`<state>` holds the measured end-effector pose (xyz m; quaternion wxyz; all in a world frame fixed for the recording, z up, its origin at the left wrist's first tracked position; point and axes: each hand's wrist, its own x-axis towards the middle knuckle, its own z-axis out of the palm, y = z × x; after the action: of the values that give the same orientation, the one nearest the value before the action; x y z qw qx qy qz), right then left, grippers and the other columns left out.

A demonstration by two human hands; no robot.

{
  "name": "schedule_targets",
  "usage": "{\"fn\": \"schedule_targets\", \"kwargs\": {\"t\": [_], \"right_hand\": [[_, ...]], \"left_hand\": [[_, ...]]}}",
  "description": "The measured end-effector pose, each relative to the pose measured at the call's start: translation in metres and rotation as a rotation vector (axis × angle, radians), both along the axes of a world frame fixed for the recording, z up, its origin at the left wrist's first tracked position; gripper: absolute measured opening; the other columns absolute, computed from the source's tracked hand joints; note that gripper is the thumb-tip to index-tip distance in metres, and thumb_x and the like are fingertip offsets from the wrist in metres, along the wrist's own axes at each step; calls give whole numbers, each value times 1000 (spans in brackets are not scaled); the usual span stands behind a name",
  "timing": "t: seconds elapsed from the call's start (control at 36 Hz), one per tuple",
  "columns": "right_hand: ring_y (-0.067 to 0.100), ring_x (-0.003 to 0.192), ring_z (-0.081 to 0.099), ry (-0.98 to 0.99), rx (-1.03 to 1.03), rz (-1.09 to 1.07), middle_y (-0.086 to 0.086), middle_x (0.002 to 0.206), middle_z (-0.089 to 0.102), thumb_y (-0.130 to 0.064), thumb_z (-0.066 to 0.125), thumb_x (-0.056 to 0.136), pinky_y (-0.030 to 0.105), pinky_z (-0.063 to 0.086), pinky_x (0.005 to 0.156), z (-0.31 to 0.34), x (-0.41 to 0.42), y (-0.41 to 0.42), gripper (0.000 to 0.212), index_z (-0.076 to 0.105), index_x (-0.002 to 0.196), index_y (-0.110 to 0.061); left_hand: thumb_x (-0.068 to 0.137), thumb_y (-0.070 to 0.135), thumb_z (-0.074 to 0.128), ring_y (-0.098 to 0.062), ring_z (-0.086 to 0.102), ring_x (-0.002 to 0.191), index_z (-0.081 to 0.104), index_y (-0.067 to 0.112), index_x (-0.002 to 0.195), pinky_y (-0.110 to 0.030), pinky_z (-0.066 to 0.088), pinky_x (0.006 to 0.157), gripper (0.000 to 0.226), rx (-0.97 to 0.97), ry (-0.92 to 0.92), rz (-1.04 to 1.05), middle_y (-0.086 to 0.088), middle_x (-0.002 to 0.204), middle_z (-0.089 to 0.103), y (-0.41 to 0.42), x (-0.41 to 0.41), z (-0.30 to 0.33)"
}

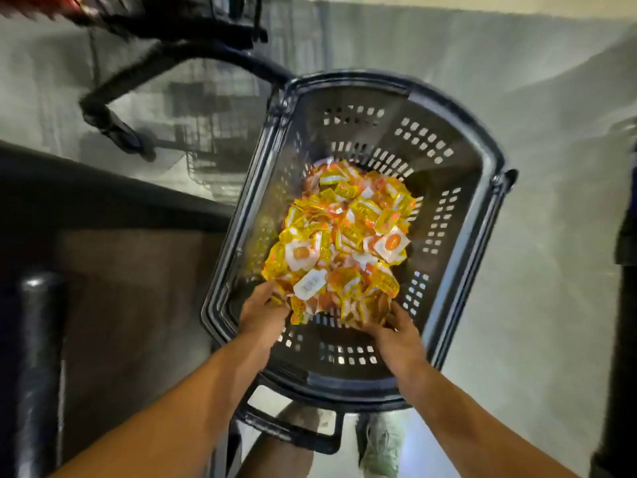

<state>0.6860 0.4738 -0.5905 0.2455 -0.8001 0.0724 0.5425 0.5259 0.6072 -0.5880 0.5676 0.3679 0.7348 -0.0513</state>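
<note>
basket (482, 236) fills the centre, with a heap of packets (344, 236) piled in its middle. left hand (262, 315) is in at the heap's near left edge and right hand (396, 332) at its near right, both touching packets. handle (293, 432) hangs off the near end, a shoe (379, 443) just right of it. second basket (172, 63) sits far left, behind a ledge (103, 201).

Dim, blurred edges (wide-angle warp)

Fingertips of left hand (263, 313) and right hand (393, 331) buried under yellow plastic snack packets (344, 236); print on white paper label (309, 283) between them unreadable.
</note>
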Motion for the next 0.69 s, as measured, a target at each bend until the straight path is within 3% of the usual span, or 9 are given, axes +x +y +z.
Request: {"fn": "schedule_targets", "kwargs": {"t": [0.08, 0.17, 0.22, 0.28, 0.39, 0.47, 0.56, 0.64, 0.69], "right_hand": [[5, 98, 65, 20, 85, 178, -8, 120, 68, -8, 68, 94, 19, 46, 84, 37, 9, -3, 54, 52, 143, -24], [27, 117, 63, 15, 119, 335, 4, 127, 66, 7, 61, 92, 41, 51, 96, 80, 19, -6, 50, 57, 134, -20], [27, 109, 64, 6, 158, 347, 9, 122, 66, 15, 57, 91, 46, 49, 96, 114, 26, -8, 46, 66, 113, -24], [21, 98, 62, -30, 184, 428, 9, 113, 67, 8, 59, 92, 38, 49, 89, 157, 31, -9, 34, 64, 101, -24], [36, 99, 65, -220, 254, 620, 20, 108, 71, -8, 67, 91, 46, 50, 84, 247, 38, -19, 23, 64, 113, -6], [34, 108, 66, -232, 329, 675, 16, 112, 71, -10, 68, 94, 40, 51, 87, 317, 37, -35, 25, 65, 118, -5], [21, 126, 57, -225, 408, 752, 6, 131, 63, -15, 68, 96, 17, 46, 92, 374, 36, -61, 49, 53, 142, -9], [26, 133, 53, -261, 498, 823, 8, 146, 54, -18, 66, 98, 39, 45, 108, 426, 33, -98, 56, 45, 150, -14], [26, 132, 53, -259, 561, 812, 6, 142, 55, -15, 66, 98, 40, 45, 109, 451, 31, -127, 54, 46, 148, -16]], "left_hand": [[92, -1, 65, -15, 59, 96, 60, 14, 131, -27, 43, 85, 42, 18, -76, -99, -6, 121, 63, 4, 3, 49], [95, 5, 64, -10, 54, 105, 59, 14, 133, -13, 40, 80, 39, 86, -112, -310, 1, 119, 60, 4, 1, 108], [94, 7, 65, -4, 50, 99, 59, 17, 130, 2, 36, 70, 38, 129, -124, -377, 10, 111, 55, 0, -2, 150], [91, -1, 66, -10, 53, 102, 58, 12, 132, 4, 39, 72, 44, 185, -141, -406, 7, 111, 57, -8, -6, 193], [89, -3, 67, -8, 55, 113, 57, 11, 135, 3, 35, 77, 49, 281, -128, -454, 1, 126, 62, -31, -12, 283], [90, 6, 70, -16, 58, 113, 59, 12, 134, -6, 35, 81, 46, 390, -102, -522, -4, 127, 63, -57, -20, 352], [89, 9, 73, -23, 55, 127, 56, 7, 136, -25, 37, 103, 50, 505, -122, -539, -10, 136, 59, -88, -31, 404], [90, 10, 72, -24, 47, 137, 53, 8, 140, -37, 35, 115, 54, 618, -110, -590, -10, 145, 53, -127, -49, 446], [91, 10, 71, -24, 40, 143, 49, 9, 144, -42, 29, 120, 57, 689, -107, -598, -10, 150, 48, -161, -63, 468]]}}
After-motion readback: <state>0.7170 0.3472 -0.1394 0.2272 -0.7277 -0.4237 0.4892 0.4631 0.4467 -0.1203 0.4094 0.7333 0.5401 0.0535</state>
